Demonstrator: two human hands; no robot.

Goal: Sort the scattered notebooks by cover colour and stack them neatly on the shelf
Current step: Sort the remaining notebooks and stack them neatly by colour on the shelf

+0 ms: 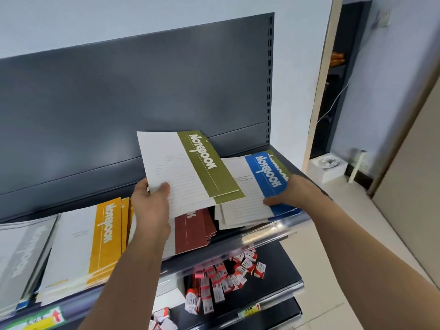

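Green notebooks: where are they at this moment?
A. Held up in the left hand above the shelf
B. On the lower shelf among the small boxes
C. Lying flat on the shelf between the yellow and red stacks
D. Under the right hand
A: the left hand grips the green notebooks by their white corner, raised above the red stack, while the right hand holds the blue notebook.

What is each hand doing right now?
Left hand: holding green-and-white paper notebooks, lifted.
Right hand: holding blue-and-white paper notebook, thumb on top.
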